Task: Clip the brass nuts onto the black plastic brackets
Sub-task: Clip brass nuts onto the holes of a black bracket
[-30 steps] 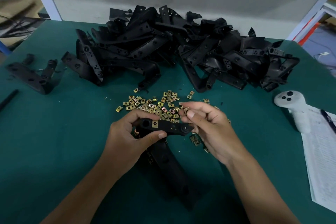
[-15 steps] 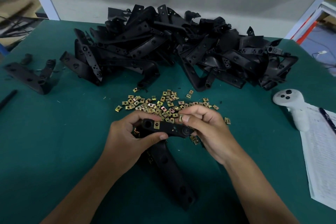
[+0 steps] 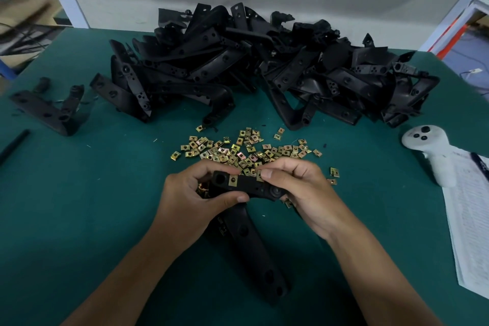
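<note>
My left hand [image 3: 190, 193] grips a black plastic bracket [image 3: 251, 241] by its short upper arm, thumb underneath. One brass nut [image 3: 232, 180] sits clipped on that arm. My right hand [image 3: 304, 190] pinches a second brass nut [image 3: 259, 174] against the bracket's top edge, just right of the first. The bracket's long leg lies towards me on the green mat. A loose scatter of brass nuts [image 3: 246, 151] lies just beyond my hands. Behind it is a big pile of black brackets [image 3: 264, 71].
A single bracket [image 3: 50, 108] stands at the far left, with a black rod [image 3: 13, 145] near the left edge. A white controller [image 3: 431, 153] and printed paper sheets [image 3: 471, 209] lie at the right. Grey wall panel closes the back of the green table [image 3: 79, 193].
My right hand has moved left from the nut scatter with a nut and brought it onto the bracket's top edge. My left hand and the bracket have held still.
</note>
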